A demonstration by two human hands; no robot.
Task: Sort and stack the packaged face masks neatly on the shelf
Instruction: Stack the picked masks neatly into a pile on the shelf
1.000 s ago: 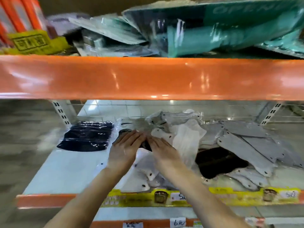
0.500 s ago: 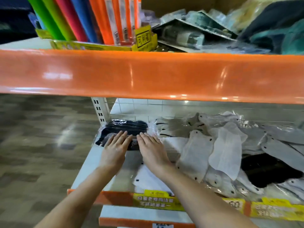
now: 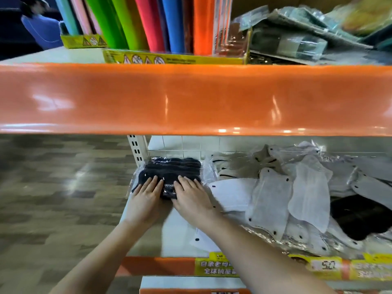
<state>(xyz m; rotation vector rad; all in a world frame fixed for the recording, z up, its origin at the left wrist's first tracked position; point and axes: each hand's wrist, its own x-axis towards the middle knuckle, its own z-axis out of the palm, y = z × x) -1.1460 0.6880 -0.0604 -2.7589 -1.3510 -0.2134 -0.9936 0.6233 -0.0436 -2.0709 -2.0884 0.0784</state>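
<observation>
Two hands are laid flat on the black mask pack at the left end of the shelf, beside the upright post. Fingers of the left hand and right hand are seen straight, pressing, grasping nothing. White and grey mask packs lie heaped to the right of the black pack

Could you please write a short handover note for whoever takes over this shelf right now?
Left hand and right hand both press flat, fingers straight, on the black mask stack at the shelf's far-left back corner. That stack looks sorted. Left to do: the loose white and grey mask packs heaped to the right, with one black pack among them.
</observation>
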